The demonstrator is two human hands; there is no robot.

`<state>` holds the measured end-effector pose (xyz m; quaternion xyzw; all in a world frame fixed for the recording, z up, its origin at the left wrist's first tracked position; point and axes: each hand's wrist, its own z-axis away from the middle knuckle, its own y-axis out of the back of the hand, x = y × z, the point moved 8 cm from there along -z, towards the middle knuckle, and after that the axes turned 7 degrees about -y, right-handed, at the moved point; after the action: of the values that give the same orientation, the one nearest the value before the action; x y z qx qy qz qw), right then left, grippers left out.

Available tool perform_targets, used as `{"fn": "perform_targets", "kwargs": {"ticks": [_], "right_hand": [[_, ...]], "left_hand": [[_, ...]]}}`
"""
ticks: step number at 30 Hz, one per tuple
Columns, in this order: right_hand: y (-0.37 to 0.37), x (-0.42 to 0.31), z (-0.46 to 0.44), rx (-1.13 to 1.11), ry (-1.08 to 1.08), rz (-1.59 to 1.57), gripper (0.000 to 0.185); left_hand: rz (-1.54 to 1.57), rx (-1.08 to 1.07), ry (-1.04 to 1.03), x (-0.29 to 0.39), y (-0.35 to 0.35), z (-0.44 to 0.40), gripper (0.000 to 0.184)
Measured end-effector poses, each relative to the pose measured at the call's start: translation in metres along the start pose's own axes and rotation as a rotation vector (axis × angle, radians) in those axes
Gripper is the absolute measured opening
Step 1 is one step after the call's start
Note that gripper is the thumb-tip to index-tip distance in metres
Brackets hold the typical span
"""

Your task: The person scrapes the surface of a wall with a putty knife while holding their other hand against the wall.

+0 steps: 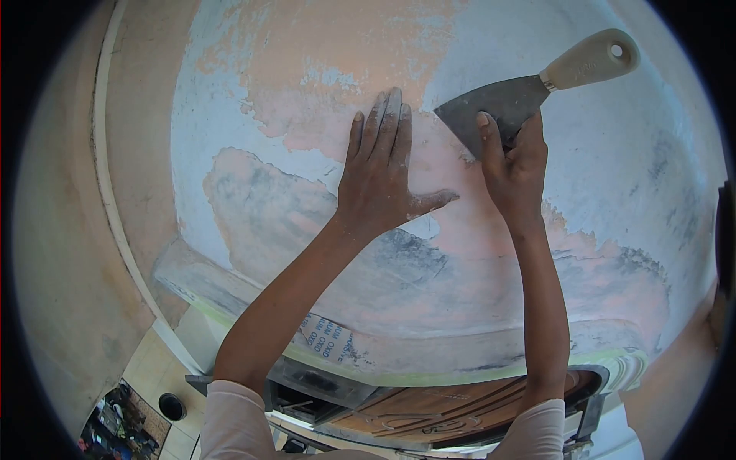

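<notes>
Above the carved wooden door (pixel 429 414) and sandpaper (pixel 326 337), my right hand (pixel 517 170) grips the putty knife (pixel 502 101) by its blade; my open left hand (pixel 377 180) touches flaking paint (pixel 295 159).

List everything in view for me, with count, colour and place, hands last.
Scraper: one, grey blade, beige handle, upper right
Peeling wall: one, pale blue, pink and orange, centre
Ledge: one, pinkish, green-edged, below centre
Printed sheet: one, grey, by left forearm
Carved panel: one, brown, bottom
Strip: one, pale, left
Round container: one, black, lower left
Jumbled items: uncountable, mostly dark, lower left
Left hand: one, dusty, flat on wall
Right hand: one, gripping scraper's blade
</notes>
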<state>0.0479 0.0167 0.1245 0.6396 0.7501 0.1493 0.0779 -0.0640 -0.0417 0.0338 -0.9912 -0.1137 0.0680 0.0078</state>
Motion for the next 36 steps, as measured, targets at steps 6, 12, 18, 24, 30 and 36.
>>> {"fn": "perform_targets", "kwargs": {"ticks": [6, 12, 18, 24, 30, 36], "right_hand": [[0.001, 0.001, -0.007, 0.031, 0.032, -0.045, 0.030], [0.000, 0.000, -0.003, -0.008, 0.047, -0.009, 0.030], [-0.010, -0.002, 0.004, -0.048, 0.033, -0.009, 0.030], [-0.015, -0.004, 0.008, -0.082, 0.073, 0.012, 0.028], [-0.008, -0.001, -0.001, -0.028, 0.059, -0.026, 0.029], [-0.006, -0.001, -0.003, 0.021, 0.057, -0.036, 0.030]], "left_hand": [[-0.016, -0.008, 0.022, -0.002, -0.001, 0.001, 0.115], [0.009, 0.037, 0.013, 0.000, 0.003, 0.000, 0.117], [0.008, 0.058, 0.011, 0.000, 0.003, 0.001, 0.117], [0.026, 0.040, 0.033, -0.003, 0.000, 0.001, 0.115], [0.002, 0.040, 0.049, -0.004, 0.003, 0.004, 0.114], [-0.017, 0.031, 0.055, -0.004, 0.003, 0.009, 0.113]]}}
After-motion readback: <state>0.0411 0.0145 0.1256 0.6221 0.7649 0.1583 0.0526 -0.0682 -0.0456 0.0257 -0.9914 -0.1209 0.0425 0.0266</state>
